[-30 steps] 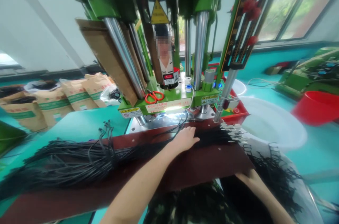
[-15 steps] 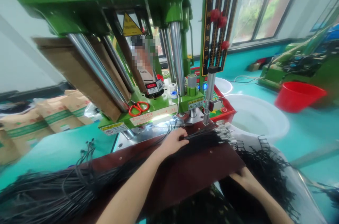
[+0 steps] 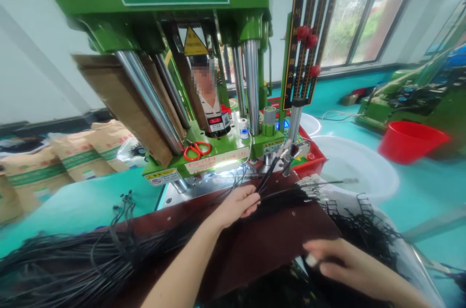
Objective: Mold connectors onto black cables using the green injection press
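My left hand (image 3: 242, 205) is closed around a few black cables (image 3: 267, 179) above the dark red-brown board (image 3: 255, 245). Their pale ends stick up to the right, in front of the press's metal post. A long bundle of black cables (image 3: 73, 259) lies along the board, its pale connector ends (image 3: 313, 186) at the right edge. Lower right, my right hand (image 3: 337, 264) is off the board's corner with thumb and forefinger apart. Something small and whitish shows at its fingertips, too blurred to name. Just beyond it hang many black branching pieces (image 3: 364, 220).
A green press (image 3: 240, 145) stands directly ahead, with red-handled scissors (image 3: 197, 151) on its ledge. A person (image 3: 206, 89) is behind it. Paper sacks (image 3: 69, 153) stand at left. White tubs (image 3: 386, 167) and a red bucket (image 3: 411, 140) sit on the floor at right.
My left hand now lifts a few cables with their ends raised off the bundle. My right hand has come up from the board's lower edge and its fingers have spread. The view has shifted slightly.
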Tool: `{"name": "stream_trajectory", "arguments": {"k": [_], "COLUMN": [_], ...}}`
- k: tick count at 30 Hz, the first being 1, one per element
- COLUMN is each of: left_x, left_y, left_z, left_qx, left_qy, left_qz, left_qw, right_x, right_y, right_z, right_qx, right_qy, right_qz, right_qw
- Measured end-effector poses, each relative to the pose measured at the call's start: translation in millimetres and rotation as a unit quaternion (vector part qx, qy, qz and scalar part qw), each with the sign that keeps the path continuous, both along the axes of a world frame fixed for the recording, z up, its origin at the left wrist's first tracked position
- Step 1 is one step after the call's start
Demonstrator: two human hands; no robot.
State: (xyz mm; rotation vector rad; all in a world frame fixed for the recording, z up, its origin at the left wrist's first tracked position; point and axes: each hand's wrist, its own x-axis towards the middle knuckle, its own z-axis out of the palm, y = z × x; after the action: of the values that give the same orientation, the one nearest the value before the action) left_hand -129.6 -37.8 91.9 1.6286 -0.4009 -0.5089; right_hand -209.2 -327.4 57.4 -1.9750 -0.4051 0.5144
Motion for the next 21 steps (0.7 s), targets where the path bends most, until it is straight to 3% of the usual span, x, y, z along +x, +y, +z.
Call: {"name": "stream_trajectory", "arguments": {"k": [3,6,8,11,14,17,21], "left_x": [-7,-8,-5,1,5,5,5], "left_y": [-3,-7,-10,-14,-18,-23,-30], "left_z": [-4.4,-9.5,-12.8,-18.5,-25.6,-32.0,-35.9], "left_qx": [0.031,0.089,0.134,0.212,0.283,0.349,0.444], "left_qy": [-0.026,-0.086,-0.157,-0.290,-0.305,-0.299,-0.329], "left_qz": [-0.002,0.012,0.052,0.169,0.236,0.158,0.055], "left_qw": [0.999,0.992,0.977,0.918,0.878,0.874,0.832], "right_x": [17,38,47,50,44,38,32], "right_y": [36,63,72,72,66,61,64], "right_z": [14.2,12.6,8.1,-1.7,-14.7,-23.9,-23.3], "right_qx": [0.165,0.258,0.244,0.167,0.139,0.132,0.112], "right_qy": [0.029,0.014,0.017,0.037,0.031,0.006,-0.019], "right_qz": [-0.011,-0.099,-0.131,-0.098,-0.074,-0.080,-0.106], "right_qw": [0.986,0.961,0.961,0.980,0.987,0.988,0.988]}}
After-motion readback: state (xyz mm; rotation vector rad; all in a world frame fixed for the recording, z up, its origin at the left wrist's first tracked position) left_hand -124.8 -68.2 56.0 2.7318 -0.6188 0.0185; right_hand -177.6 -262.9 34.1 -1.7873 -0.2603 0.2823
